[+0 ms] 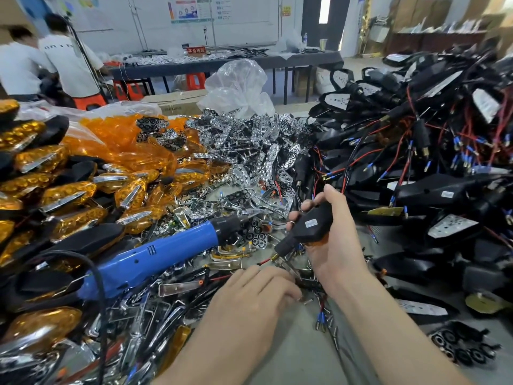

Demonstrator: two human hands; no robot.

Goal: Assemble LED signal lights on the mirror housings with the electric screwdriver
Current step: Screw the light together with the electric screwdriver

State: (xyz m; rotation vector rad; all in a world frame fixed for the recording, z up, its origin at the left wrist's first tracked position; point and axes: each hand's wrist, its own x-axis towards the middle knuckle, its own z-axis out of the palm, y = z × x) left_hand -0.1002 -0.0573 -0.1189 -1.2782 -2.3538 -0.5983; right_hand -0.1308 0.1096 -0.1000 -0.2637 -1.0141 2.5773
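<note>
The right hand (337, 245) holds a black plastic mirror housing with a small white label (313, 226) above the desk, thumb over its upper end and fingers wrapped round the far side. A strip of amber lens (319, 243) shows along the housing's lower edge. Its black stem with a brass-coloured threaded tip (276, 255) points down and left, and a thin red wire (263, 262) comes out of the tip.

The left hand (258, 293) lies knuckles-up just below that stem, with its fingers curled down into loose chrome strips and small screws (305, 300). I cannot tell whether it is pinching anything, since the fingertips are hidden.

The blue electric screwdriver with a black nose (166, 254) lies apart from both hands on the heap of parts to the left. Its nose points up and to the right, and its black cord (97, 287) loops off the rear end.

On the left is a pile of finished amber-lensed signal lights with chrome trims (69, 195). In the middle behind the hands is a mound of chrome reflector plates with round holes (249, 143), with a crumpled clear plastic bag (238, 84) at its back. On the right is a tall heap of black housings trailing red and black wires with blue terminals (430, 151). Bare grey desk (299, 354) shows between the forearms.

At the back left, two people in white shirts (69, 59) stand by a long dark table.
</note>
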